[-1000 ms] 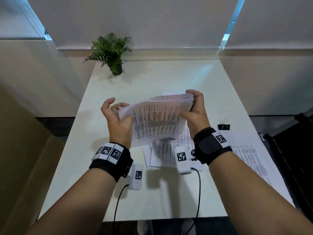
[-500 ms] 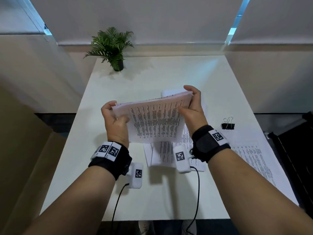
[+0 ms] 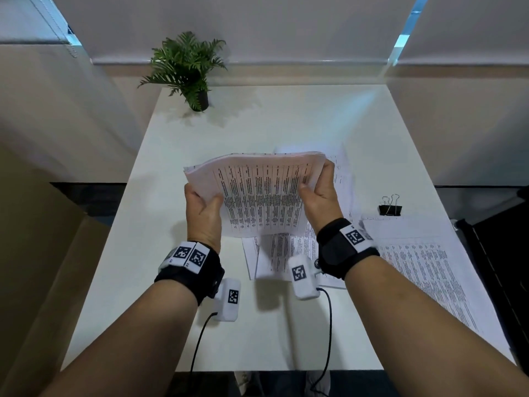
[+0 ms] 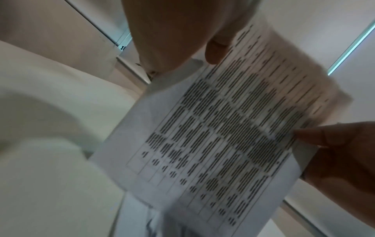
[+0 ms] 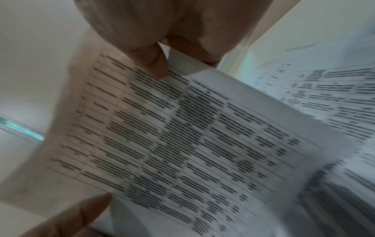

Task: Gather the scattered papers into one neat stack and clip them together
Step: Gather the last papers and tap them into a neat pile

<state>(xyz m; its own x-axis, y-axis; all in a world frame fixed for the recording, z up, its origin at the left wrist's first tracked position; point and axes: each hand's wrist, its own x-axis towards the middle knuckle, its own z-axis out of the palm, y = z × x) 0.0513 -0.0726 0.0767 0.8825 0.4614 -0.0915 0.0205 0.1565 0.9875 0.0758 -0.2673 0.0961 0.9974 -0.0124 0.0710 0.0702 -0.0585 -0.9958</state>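
Both hands hold a stack of printed sheets (image 3: 263, 196) upright above the white table (image 3: 286, 124). My left hand (image 3: 203, 207) grips the stack's left edge, thumb in front. My right hand (image 3: 320, 193) grips the right edge, thumb on the printed face and fingers behind. The left wrist view shows the stack (image 4: 219, 136) with both thumbs on it; the right wrist view shows the stack (image 5: 182, 136) the same way. More loose sheets (image 3: 280, 253) lie on the table under the stack, and others (image 3: 418, 259) at the right. A black binder clip (image 3: 390, 207) sits on the table to the right.
A small potted fern (image 3: 186, 67) stands at the table's far left corner. A black object (image 3: 503, 253) borders the table's right side. Cables run from the wrist cameras over the front edge.
The stack has been lowered toward the table and turned more upright. My left hand closed its grip on the left edge.
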